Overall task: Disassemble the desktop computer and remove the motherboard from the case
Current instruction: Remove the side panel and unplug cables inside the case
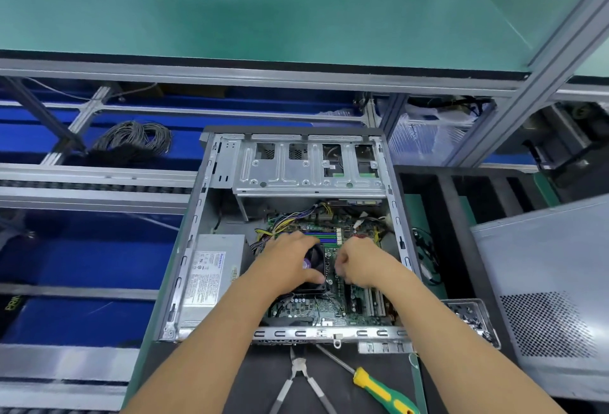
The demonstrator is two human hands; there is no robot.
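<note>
An open desktop case (211, 183) lies flat in front of me. Its green motherboard (333, 306) sits in the case floor with cables at its far end. My left hand (290, 258) grips the black CPU cooler fan (314, 265) from the left side, thumb at its near right corner. My right hand (359, 265) is curled just right of the fan, fingertips pinched over the board; what they pinch is too small to tell. A grey power supply (211, 278) fills the case's left side, and a metal drive cage (296, 166) spans the far end.
Pliers (301, 377) and a green-yellow screwdriver (379, 390) lie on the dark mat before the case. A grey side panel (543, 281) leans at the right. A metal bracket (471, 318) lies near it. A cable coil (131, 140) rests at the far left under a green shelf (263, 11).
</note>
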